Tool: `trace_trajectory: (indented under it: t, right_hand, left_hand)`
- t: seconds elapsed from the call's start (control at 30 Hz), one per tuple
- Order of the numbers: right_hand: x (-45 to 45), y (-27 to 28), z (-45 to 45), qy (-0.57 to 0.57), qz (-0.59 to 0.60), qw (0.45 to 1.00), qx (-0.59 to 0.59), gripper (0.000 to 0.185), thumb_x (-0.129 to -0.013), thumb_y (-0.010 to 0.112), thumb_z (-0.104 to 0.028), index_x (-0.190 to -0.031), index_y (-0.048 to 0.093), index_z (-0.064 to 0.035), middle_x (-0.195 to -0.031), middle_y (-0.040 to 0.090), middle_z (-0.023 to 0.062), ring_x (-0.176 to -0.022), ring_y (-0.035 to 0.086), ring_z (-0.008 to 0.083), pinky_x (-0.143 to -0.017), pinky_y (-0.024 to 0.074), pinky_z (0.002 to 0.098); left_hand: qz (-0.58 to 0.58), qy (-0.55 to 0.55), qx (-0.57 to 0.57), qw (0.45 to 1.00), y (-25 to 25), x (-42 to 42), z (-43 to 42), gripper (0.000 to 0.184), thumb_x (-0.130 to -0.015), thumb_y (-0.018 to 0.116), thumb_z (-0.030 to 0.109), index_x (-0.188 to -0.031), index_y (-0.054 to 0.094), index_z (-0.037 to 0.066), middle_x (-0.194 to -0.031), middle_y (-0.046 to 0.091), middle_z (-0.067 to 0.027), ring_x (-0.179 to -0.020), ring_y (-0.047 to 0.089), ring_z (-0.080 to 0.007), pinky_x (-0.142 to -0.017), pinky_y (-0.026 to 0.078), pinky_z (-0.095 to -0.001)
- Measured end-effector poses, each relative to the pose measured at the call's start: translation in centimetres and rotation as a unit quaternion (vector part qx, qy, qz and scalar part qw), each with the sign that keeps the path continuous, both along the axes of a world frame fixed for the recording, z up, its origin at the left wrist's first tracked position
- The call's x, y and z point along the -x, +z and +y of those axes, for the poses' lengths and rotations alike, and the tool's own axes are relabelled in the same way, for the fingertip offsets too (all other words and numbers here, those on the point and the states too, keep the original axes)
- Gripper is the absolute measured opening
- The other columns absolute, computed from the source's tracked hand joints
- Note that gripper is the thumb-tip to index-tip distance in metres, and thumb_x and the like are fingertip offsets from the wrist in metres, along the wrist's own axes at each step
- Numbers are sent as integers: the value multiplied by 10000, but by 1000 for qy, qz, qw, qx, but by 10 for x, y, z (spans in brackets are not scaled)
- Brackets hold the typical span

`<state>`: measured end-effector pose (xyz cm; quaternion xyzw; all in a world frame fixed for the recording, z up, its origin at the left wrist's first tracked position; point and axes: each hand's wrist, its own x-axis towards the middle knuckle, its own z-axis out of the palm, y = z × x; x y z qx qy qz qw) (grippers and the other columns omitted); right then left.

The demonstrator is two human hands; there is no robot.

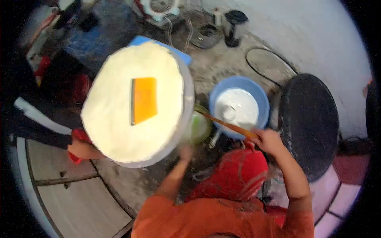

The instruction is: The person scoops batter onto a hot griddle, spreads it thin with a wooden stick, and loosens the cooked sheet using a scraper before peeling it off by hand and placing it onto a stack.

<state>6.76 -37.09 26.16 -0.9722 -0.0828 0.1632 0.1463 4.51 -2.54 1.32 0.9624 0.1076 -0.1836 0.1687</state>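
Note:
My right hand is closed around the thick end of a long wooden stick. The stick slants left, its far tip over a greenish bowl. My left hand is smeared by motion near that bowl and the rim of a large round container with a pale, cream-coloured top. On this top lies a flat orange piece with a dark edge. Beside the stick stands a blue basin of white liquid, with a ladle-like utensil in it. A whisk-like end shows below.
To the right is a large black round plate, with a black cable behind it. A blue board shows behind the pale container. A fan stands at the back. Another person's foot in a red sandal is at left.

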Motion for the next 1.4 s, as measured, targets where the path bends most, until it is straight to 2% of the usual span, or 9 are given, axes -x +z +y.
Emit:
trace_trajectory:
  t: [0.1,0.2,0.27,0.43,0.5,0.8,0.97,1.1,1.4]
  right_hand:
    - [30,19,-20,-71,20,997,-32,305,-771,633,-304,-987,630,-90,-826,625,178,-753,602,351,-645,473,434]
    - [70,8,-47,-181,29,979,-92,266,-758,665,-226,-926,618,-26,-721,595,192,-673,595,327,-589,454,403]
    - [104,-4,-66,-240,-6,955,-177,222,-770,664,-185,-839,588,13,-612,535,140,-578,565,266,-550,438,388]
    - [164,12,-83,-383,-7,864,-326,144,-804,630,-123,-795,532,-18,-573,478,26,-472,471,114,-443,386,278]
    - [189,19,-88,-444,-9,811,-381,97,-822,600,-86,-804,515,-42,-574,475,-8,-447,438,64,-407,365,219]
    - [248,6,-117,-496,-31,775,-389,131,-840,613,-119,-883,539,-20,-671,478,-21,-519,447,53,-453,377,214]
    - [260,-23,-128,-485,-77,797,-351,123,-821,634,-106,-883,565,-25,-713,522,-18,-553,470,34,-460,372,199]
    - [246,-2,-121,-502,-63,766,-397,104,-822,625,-87,-886,569,-28,-631,505,-36,-492,456,35,-440,370,194]
    - [255,-4,-123,-491,-79,811,-308,123,-795,640,-73,-888,579,-21,-674,569,45,-575,509,103,-519,407,260]
  left_hand:
    - [-274,-53,-147,949,24,12,-35,395,-856,461,392,-1022,577,53,-1064,536,-206,-989,486,-391,-769,387,-497]
    - [-79,-23,231,969,-21,-17,-57,507,-866,447,467,-1048,562,8,-1073,562,-188,-1010,509,-399,-877,364,-522]
    - [220,185,590,754,57,-34,-73,491,-876,428,478,-1002,572,25,-996,583,-177,-965,540,-352,-840,413,-496]
    - [390,257,678,568,61,-60,-115,441,-881,423,467,-908,566,51,-851,595,-144,-820,583,-264,-749,497,-443]
    - [441,283,754,397,37,-73,-127,426,-877,433,437,-892,544,27,-805,578,-128,-742,577,-258,-731,507,-447]
    - [286,285,530,745,115,-68,-164,257,-913,392,180,-992,491,-43,-665,497,-94,-516,466,-168,-483,428,-304]
    - [26,-189,203,960,68,-63,-142,245,-901,427,188,-935,543,-25,-671,563,-151,-535,546,-228,-494,450,-372]
    - [99,-266,-40,958,113,-61,-166,263,-833,476,202,-962,593,5,-967,601,-241,-880,586,-397,-754,461,-481]
    - [75,-308,-9,948,55,-81,-184,317,-757,512,215,-925,627,-28,-953,601,-257,-916,578,-403,-804,456,-465]
